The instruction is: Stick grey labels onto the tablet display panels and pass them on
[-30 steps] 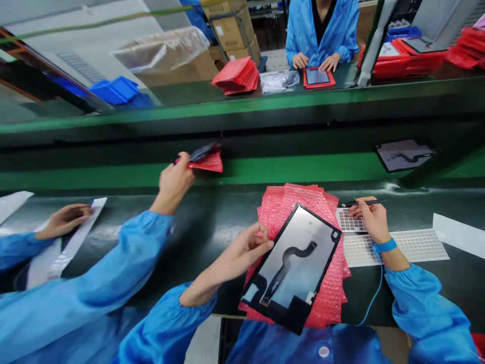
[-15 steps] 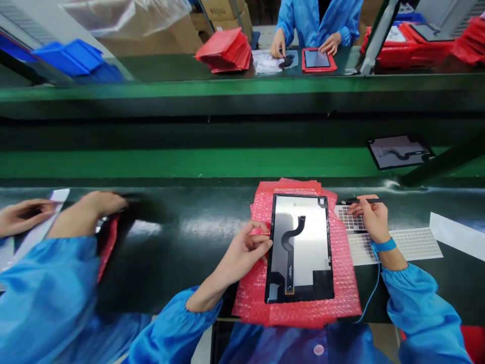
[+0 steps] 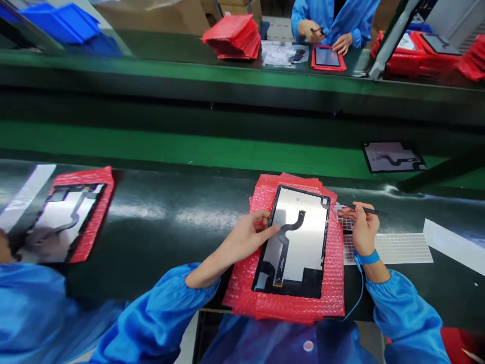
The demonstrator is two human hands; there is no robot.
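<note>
A tablet screen panel (image 3: 299, 237) lies back-up on a stack of red bubble-wrap bags (image 3: 333, 288) in front of me, its black flex cable running down the silver back. My left hand (image 3: 250, 235) pinches the panel's left edge with curled fingers. My right hand (image 3: 361, 225) is closed on thin black tweezers (image 3: 366, 210), their tip over a white sticker sheet (image 3: 397, 247) just right of the panel. A blue wrist strap with a cord circles my right wrist.
A co-worker's blue sleeve (image 3: 34, 308) fills the lower left, by another panel on a red bag (image 3: 71, 215). A third panel (image 3: 392, 156) rides the green conveyor belt (image 3: 189, 146). Across the line a person works on a red-framed tablet (image 3: 328, 56) beside stacked red bags (image 3: 235, 35).
The panel has settled flat on the red bags, and my left hand has shifted onto its left edge. The co-worker brought a panel on a red bag from the belt down to the bench.
</note>
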